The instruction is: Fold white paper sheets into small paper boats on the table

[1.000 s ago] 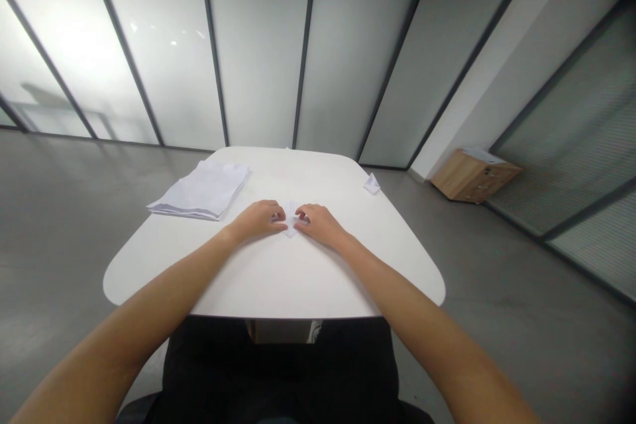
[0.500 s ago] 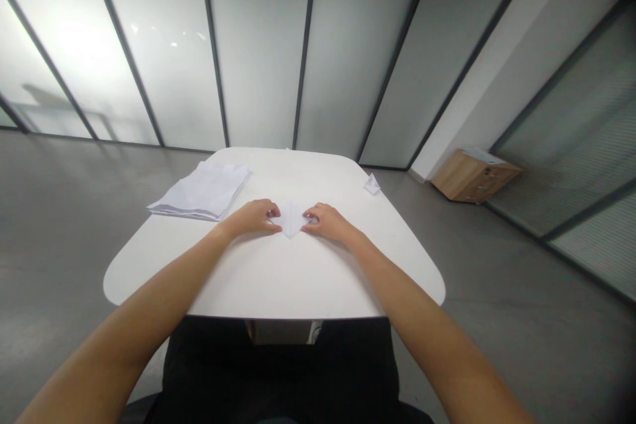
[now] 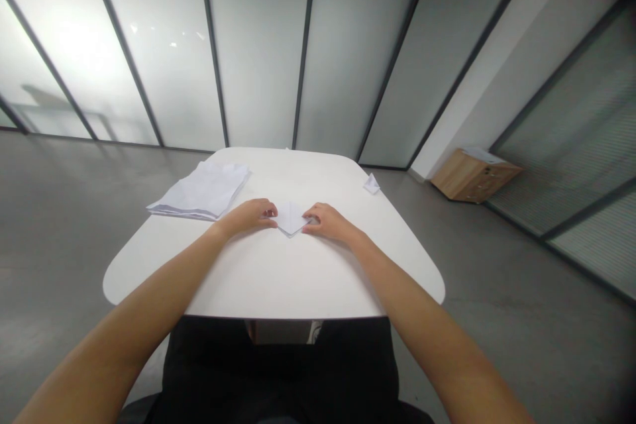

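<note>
On my head-camera feed, the left hand (image 3: pixel 248 216) and the right hand (image 3: pixel 330 224) rest on the white tabletop (image 3: pixel 278 278), one on each side of a folded white paper (image 3: pixel 291 218). The paper lies flat near the middle of the tabletop, shaped like a diamond, with its lowest point aimed at the person. Both grips look narrow, with the fingers curled in and their tips at the paper's side corners. I can't tell from here whether they're pinching it or only pressing down.

Well to the left of the left hand sits a loose stack of white paper (image 3: pixel 201 191), and a small folded paper piece (image 3: pixel 371 183) lies near the far right edge. Beyond the tabletop, I can see a concrete floor (image 3: pixel 64 232), frosted glass walls (image 3: pixel 258 46) and a low wooden drawer cabinet (image 3: pixel 472 175) — a white sheet lies on top.
</note>
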